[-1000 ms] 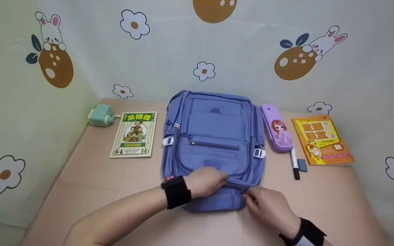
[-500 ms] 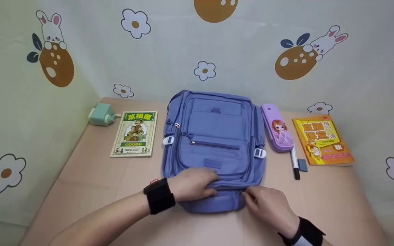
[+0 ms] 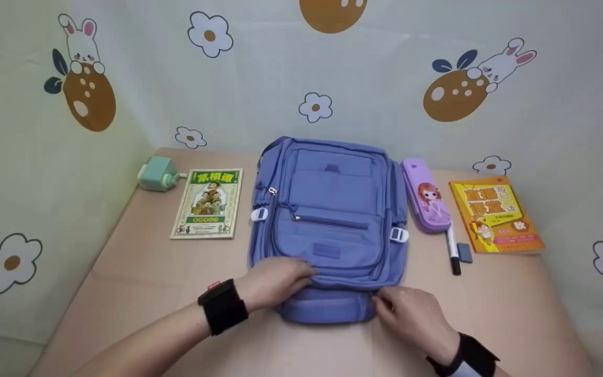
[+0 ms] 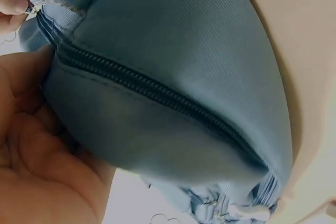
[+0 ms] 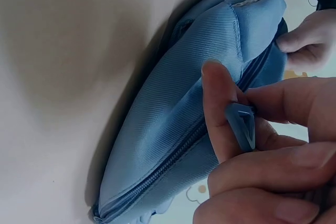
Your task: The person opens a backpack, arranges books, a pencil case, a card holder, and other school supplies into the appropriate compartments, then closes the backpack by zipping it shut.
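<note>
In the head view we found the bag [image 3: 335, 191], soft blue cloth with rounded corners, lying on the table [image 3: 218, 335]; the left hand [image 3: 278, 283] was at its near left edge, the right hand [image 3: 414, 319] at its near right corner. A smooth, round-ended case [image 3: 423, 188] lay just beside it, and a flat green book [image 3: 207, 204] lay apart on the other side. In the left wrist view we saw finely ribbed weave, a curved zip [image 4: 157, 91] and the left thumb and fingers pinching the cloth. In the right wrist view the right fingers were drawn together on a triangular pull [image 5: 237, 125]. Compared with a second earlier, the left hand had shifted left, leaving the rectangular patch [image 3: 327, 251] fully uncovered, while the right hand had barely moved.
</note>
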Motion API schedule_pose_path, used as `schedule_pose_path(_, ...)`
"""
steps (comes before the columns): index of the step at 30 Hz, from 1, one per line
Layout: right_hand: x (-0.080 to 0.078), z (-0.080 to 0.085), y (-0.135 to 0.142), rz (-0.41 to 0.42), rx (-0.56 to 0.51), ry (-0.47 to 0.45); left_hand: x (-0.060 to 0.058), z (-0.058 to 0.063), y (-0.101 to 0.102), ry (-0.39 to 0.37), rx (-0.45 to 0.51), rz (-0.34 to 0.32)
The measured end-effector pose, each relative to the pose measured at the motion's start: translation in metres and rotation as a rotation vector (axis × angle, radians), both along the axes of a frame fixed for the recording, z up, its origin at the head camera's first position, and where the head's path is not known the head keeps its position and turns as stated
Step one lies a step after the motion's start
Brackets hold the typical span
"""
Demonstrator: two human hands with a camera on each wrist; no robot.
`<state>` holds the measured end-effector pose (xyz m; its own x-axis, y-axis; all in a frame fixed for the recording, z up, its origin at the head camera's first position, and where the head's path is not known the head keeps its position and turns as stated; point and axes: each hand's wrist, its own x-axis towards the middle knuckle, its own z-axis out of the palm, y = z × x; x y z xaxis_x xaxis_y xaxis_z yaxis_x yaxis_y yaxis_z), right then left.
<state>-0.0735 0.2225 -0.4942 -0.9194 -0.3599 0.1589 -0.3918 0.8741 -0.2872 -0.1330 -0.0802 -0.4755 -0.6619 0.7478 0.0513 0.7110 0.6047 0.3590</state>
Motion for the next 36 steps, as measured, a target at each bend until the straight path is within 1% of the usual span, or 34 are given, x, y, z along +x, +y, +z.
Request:
schedule_pose_path(5,0.000,0.000,-0.003,0.013,-0.011,0.011,-0.004,-0.003,0.001,-0.012,0.007,0.014)
schedule_pose_path(12,-0.001,0.003,-0.012,0.047,-0.007,0.023,-0.006,-0.001,0.001,-0.030,0.030,0.017)
schedule_pose_path(15,-0.001,0.005,-0.017,0.062,-0.002,0.043,-0.006,-0.002,0.001,-0.039,0.039,0.024)
schedule_pose_path(19,-0.001,0.008,-0.026,0.084,0.006,0.086,-0.007,-0.001,0.001,-0.061,0.043,0.039)
schedule_pose_path(22,-0.001,0.010,-0.037,0.117,0.011,0.121,-0.007,-0.001,0.003,-0.072,0.036,0.050)
schedule_pose_path(25,-0.002,0.011,-0.051,0.170,0.013,0.183,-0.007,-0.001,0.004,-0.066,0.025,0.056)
schedule_pose_path(28,-0.004,0.009,-0.065,0.225,0.034,0.277,-0.007,-0.001,0.005,-0.056,0.016,0.060)
schedule_pose_path(29,-0.005,0.008,-0.069,0.239,0.039,0.294,-0.007,-0.001,0.006,-0.049,0.016,0.058)
schedule_pose_path(32,-0.008,0.006,-0.078,0.265,0.056,0.319,-0.006,-0.001,0.006,-0.043,0.016,0.059)
schedule_pose_path(36,-0.010,0.004,-0.078,0.274,0.043,0.325,-0.004,-0.002,0.007,-0.047,0.014,0.064)
